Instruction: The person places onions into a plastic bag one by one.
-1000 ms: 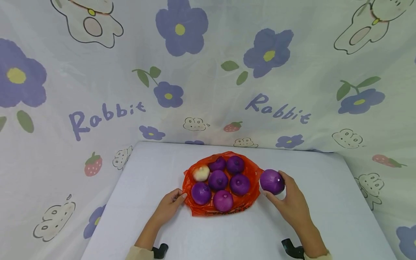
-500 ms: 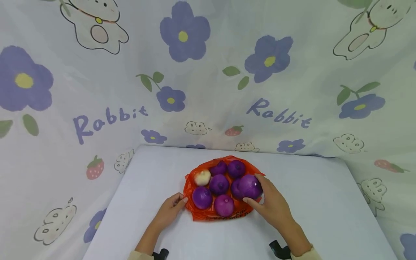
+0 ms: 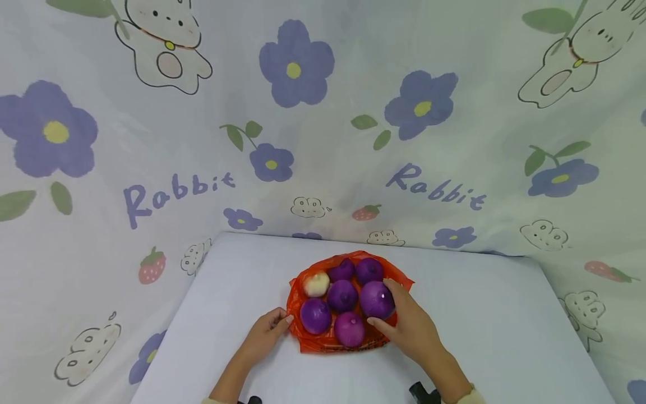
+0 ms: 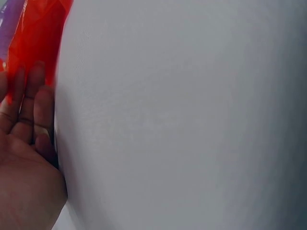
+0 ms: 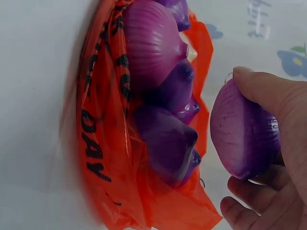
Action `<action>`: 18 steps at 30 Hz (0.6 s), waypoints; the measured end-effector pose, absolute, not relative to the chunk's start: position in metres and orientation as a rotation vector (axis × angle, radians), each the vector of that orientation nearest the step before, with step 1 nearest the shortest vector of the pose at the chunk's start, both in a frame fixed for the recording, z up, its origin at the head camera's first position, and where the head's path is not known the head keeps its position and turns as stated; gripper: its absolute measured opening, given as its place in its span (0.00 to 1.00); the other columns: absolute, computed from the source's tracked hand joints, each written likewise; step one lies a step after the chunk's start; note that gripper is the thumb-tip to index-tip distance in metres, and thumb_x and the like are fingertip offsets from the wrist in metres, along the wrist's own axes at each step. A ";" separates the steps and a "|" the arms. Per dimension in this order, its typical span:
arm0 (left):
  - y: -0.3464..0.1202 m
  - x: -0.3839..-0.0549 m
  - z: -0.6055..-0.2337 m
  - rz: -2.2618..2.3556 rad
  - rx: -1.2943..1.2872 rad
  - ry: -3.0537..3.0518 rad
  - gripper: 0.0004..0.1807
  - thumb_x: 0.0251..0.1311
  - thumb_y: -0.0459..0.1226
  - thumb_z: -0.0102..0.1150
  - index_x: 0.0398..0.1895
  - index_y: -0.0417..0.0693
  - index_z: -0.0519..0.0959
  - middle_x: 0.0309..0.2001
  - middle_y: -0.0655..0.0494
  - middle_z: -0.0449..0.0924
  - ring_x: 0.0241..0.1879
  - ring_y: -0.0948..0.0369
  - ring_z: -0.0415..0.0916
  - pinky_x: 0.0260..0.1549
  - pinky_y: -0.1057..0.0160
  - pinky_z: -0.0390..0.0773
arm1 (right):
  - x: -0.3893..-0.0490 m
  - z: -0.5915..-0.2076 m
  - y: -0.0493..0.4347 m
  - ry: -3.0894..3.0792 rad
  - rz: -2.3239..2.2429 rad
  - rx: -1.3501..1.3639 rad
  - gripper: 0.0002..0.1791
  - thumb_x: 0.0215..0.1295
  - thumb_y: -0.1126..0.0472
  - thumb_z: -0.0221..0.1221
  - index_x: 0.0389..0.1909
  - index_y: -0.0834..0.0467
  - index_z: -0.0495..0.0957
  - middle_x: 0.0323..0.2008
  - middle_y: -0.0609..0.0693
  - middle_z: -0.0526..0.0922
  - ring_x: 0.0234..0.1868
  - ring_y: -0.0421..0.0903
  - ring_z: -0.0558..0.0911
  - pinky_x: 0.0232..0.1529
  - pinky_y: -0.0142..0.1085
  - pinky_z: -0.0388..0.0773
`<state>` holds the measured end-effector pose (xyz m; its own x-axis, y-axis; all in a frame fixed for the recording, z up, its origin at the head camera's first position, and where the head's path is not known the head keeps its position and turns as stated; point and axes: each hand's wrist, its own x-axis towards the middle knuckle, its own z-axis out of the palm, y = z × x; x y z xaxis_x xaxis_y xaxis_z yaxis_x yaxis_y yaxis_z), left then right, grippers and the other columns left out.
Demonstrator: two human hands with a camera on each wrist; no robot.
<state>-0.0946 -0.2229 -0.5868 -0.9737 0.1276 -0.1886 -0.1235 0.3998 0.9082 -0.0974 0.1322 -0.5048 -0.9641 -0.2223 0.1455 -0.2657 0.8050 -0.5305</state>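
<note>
A red-orange plastic bag point(image 3: 328, 343) with black print lies opened out on the white table, with several purple onions point(image 3: 342, 295) and a pale, cream-coloured bulb point(image 3: 316, 284) inside. My left hand point(image 3: 263, 335) pinches the bag's left edge between thumb and fingers; in the left wrist view only part of that hand and the red plastic point(image 4: 36, 40) show. Above the bag's right side, my right hand point(image 3: 416, 331) grips another purple onion point(image 5: 244, 132), thumb on one side and fingers on the other. The right wrist view shows this onion apart from those in the bag.
White cloth covers the table point(image 3: 242, 269). Behind it hangs a patterned curtain point(image 3: 333, 157) with blue flowers and rabbits. A black strap piece point(image 3: 425, 393) sits by the right wrist.
My right hand has carried the onion leftward from beside the bag to over its right side, then a little lower. The left hand keeps its hold on the edge. The head view has tilted up slightly.
</note>
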 end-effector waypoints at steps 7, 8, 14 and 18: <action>-0.224 -0.095 -0.589 1.585 0.017 2.444 0.12 0.77 0.47 0.57 0.40 0.48 0.78 0.33 0.56 0.78 0.36 0.58 0.74 0.38 0.63 0.73 | -0.098 -0.509 0.126 -2.933 0.806 0.408 0.49 0.58 0.42 0.76 0.76 0.55 0.66 0.72 0.59 0.70 0.68 0.60 0.76 0.57 0.58 0.79; -0.223 -0.095 -0.588 1.587 0.021 2.442 0.12 0.77 0.47 0.57 0.40 0.48 0.78 0.33 0.56 0.78 0.36 0.59 0.74 0.38 0.63 0.73 | -0.099 -0.510 0.125 -2.941 0.801 0.402 0.49 0.58 0.41 0.76 0.76 0.55 0.66 0.72 0.59 0.70 0.67 0.60 0.76 0.57 0.58 0.79; -0.223 -0.093 -0.588 1.592 0.030 2.427 0.13 0.77 0.47 0.57 0.40 0.47 0.78 0.33 0.55 0.79 0.36 0.59 0.74 0.37 0.63 0.73 | -0.097 -0.512 0.120 -2.947 0.825 0.394 0.49 0.59 0.41 0.75 0.76 0.58 0.66 0.70 0.60 0.72 0.66 0.59 0.77 0.59 0.58 0.78; -0.224 -0.092 -0.588 1.601 0.034 2.426 0.13 0.77 0.47 0.57 0.40 0.47 0.78 0.33 0.55 0.78 0.36 0.59 0.74 0.37 0.64 0.73 | -0.097 -0.514 0.117 -2.943 0.832 0.395 0.49 0.60 0.42 0.75 0.75 0.59 0.65 0.70 0.60 0.72 0.68 0.59 0.76 0.61 0.58 0.76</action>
